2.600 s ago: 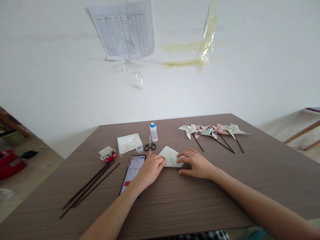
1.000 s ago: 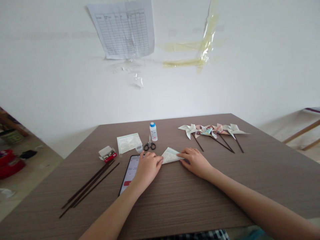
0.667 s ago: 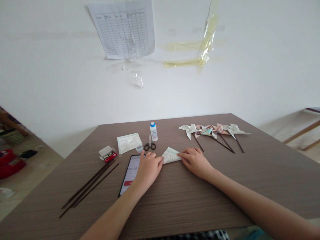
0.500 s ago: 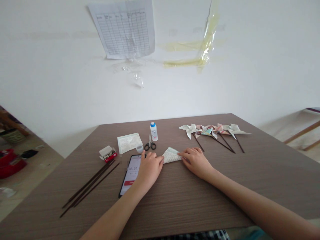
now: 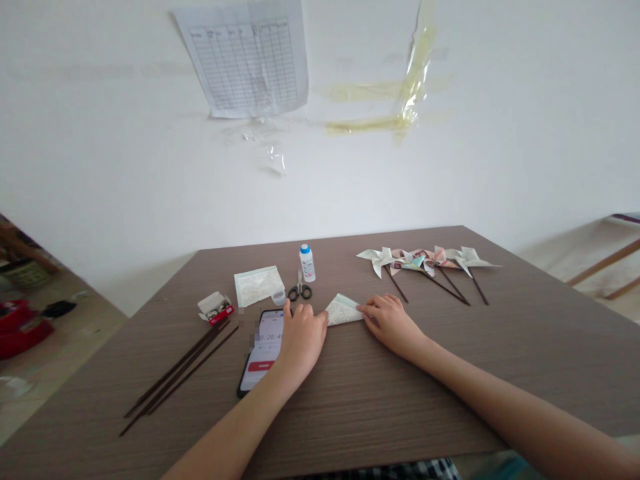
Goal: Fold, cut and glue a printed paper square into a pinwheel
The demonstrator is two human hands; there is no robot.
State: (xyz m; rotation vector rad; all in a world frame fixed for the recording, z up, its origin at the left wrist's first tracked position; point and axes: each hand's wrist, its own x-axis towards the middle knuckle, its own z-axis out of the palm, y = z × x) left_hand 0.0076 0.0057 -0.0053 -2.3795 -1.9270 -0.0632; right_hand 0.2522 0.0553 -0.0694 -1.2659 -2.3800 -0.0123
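A printed sheet of paper (image 5: 344, 311), folded into a triangle, lies on the table with its peak pointing away from me. My left hand (image 5: 304, 337) has its curled fingers closed on the left corner of the triangle. At the opposite corner, my right hand (image 5: 390, 321) grips the paper with thumb and fingertips. A phone (image 5: 263, 353) showing a running timer lies partly hidden under my left hand and wrist. Just beyond the paper are black-handled scissors (image 5: 300, 290) and a white glue bottle (image 5: 307, 265) with a blue cap.
Several paper pinwheels (image 5: 425, 260) on dark sticks lie at the back right. Left of the phone are loose brown sticks (image 5: 175, 377) and an open red-and-white box (image 5: 216, 308) of small items. Flat paper (image 5: 257, 285) and a small clear cap (image 5: 279, 297) lie behind it.
Both hands stay at the two corners of the folded paper, with hardly any movement. The phone's timer digits differ, and the view has shifted very slightly.
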